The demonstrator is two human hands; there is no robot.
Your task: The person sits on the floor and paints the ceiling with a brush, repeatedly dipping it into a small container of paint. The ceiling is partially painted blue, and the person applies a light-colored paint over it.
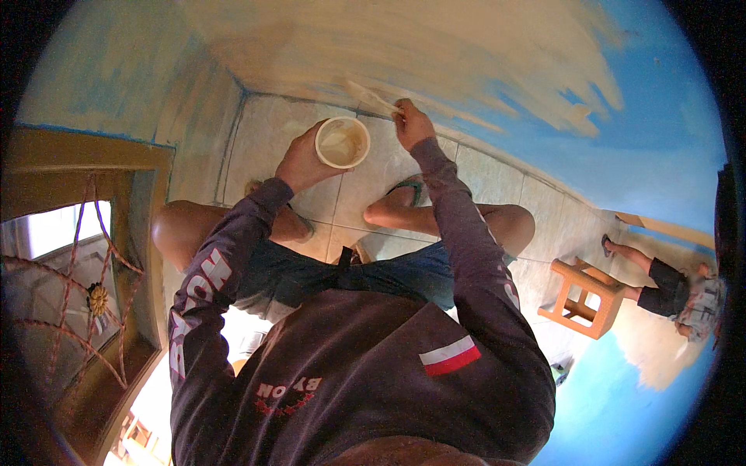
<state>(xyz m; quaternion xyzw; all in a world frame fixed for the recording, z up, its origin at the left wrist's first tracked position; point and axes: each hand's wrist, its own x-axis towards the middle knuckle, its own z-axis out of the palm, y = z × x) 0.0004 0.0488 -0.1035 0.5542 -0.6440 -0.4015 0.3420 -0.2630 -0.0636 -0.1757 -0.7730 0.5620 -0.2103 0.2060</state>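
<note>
My left hand [301, 161] is wrapped round a round white tub [367, 147], held above the floor with its mouth facing up. Cream paint [339, 143] shows inside it. My right hand [413, 126] grips a pale brush [374, 98] by its handle. The brush's far end lies close to the foot of the wall [466, 54], which carries streaky beige paint over blue. Whether the bristles touch the wall, I cannot tell.
My bent legs and feet [395, 203] frame the tiled floor [334, 206]. At left is a brown-framed opening [85, 151] with knotted cords [78, 260]. An orange plastic stool [583, 299] stands at right, near another person [670, 287].
</note>
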